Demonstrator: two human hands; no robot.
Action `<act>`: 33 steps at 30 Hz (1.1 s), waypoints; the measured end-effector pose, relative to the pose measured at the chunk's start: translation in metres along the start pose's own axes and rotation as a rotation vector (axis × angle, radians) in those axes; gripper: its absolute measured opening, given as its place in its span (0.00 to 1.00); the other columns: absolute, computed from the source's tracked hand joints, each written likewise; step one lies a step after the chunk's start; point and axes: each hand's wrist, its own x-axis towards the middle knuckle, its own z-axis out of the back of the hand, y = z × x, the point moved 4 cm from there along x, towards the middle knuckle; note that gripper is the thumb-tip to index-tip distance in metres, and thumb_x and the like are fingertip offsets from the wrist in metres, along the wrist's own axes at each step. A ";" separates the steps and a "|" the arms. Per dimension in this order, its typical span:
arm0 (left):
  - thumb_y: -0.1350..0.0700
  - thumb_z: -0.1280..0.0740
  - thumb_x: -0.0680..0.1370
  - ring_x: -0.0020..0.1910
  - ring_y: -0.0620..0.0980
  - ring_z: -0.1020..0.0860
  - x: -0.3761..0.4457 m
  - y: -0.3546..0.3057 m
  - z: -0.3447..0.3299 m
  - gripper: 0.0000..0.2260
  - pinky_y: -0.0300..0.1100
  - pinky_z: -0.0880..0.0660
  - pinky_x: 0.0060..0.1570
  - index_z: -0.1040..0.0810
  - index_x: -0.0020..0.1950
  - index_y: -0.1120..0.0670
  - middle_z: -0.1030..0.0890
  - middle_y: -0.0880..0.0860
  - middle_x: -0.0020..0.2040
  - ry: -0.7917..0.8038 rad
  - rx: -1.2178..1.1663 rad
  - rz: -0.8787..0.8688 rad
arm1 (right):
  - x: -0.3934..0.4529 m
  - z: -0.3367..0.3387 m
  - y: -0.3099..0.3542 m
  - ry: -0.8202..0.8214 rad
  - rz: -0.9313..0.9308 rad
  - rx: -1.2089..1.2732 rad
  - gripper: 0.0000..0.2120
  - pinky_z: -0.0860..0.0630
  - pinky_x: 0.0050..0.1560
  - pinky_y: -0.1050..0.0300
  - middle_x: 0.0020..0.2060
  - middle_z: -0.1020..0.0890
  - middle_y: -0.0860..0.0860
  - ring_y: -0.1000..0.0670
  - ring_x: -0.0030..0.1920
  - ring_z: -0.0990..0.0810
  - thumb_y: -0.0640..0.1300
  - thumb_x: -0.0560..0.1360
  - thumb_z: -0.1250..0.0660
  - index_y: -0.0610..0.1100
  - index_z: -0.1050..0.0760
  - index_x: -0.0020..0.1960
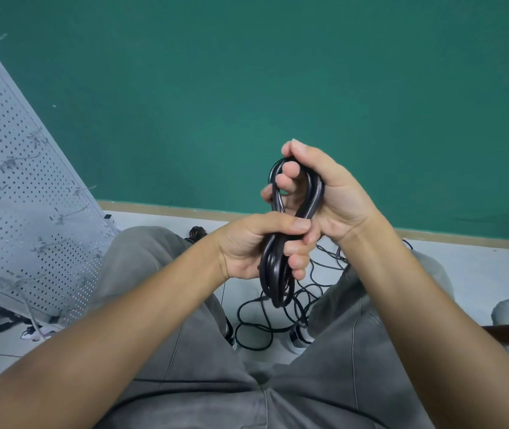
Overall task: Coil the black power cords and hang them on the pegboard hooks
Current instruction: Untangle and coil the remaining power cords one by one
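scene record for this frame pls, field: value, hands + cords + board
left hand: left hand grips the middle of the coiled cord
right hand: right hand holds the coil's upper loop, fingers threaded through it
coil state: bundled in loops, lower end hanging free
loose cords: loose cords tangled on the floor between the feet
pegboard: pegboard at left, leaning, hooks visible
hung cords: none seen on the visible hooks

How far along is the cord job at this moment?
Done: nothing visibly hung; the pegboard hooks in view carry no cords. In hand: one coiled cord, left hand gripping its middle, right hand holding the top loop. Left: hang it, then coil the loose cords on the floor.
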 end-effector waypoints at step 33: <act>0.51 0.37 0.84 0.21 0.44 0.36 -0.005 -0.035 0.012 0.12 0.36 0.31 0.24 0.34 0.43 0.51 0.35 0.48 0.28 -0.568 0.314 -0.161 | 0.007 0.026 0.011 -0.233 0.107 -0.308 0.27 0.21 0.55 0.45 0.39 0.18 0.47 0.48 0.43 0.17 0.61 0.84 0.48 0.40 0.26 0.68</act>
